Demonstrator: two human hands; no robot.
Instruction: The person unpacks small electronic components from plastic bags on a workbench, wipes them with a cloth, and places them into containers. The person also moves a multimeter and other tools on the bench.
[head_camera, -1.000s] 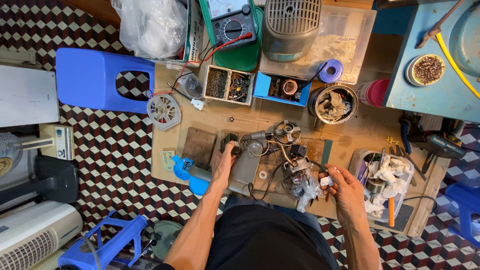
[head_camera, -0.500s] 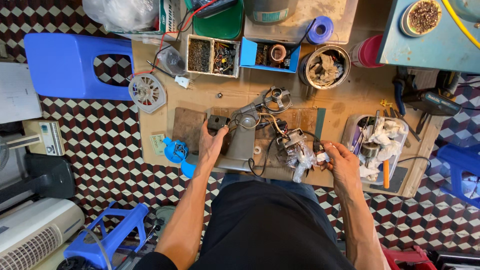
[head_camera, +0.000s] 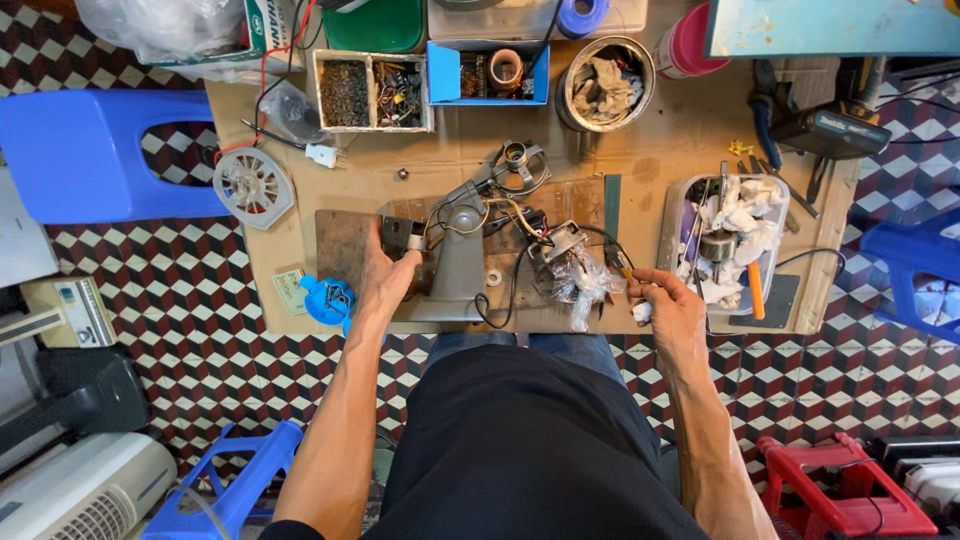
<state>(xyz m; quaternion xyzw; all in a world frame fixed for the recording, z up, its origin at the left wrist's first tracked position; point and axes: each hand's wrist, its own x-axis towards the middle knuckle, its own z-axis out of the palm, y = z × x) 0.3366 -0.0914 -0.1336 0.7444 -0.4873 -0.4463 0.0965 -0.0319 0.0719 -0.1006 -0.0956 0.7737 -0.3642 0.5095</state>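
Comparing head view with half a second earlier:
Left hand (head_camera: 385, 283): stays pressed on the grey motor housing (head_camera: 455, 275), fingers closed around its left edge.
Right hand (head_camera: 668, 303): drawn right of the housing, pinching a small white piece (head_camera: 641, 313).
Meaning: housing steadied, piece pulled clear.

I note open worktop (head_camera: 660, 150) between the grey motor housing (head_camera: 458, 268) and the clear tray (head_camera: 730, 235); a hand could pass there. Left of the housing, a blue fitting (head_camera: 328, 298) blocks the edge, and boxes (head_camera: 375, 90) crowd the far side.
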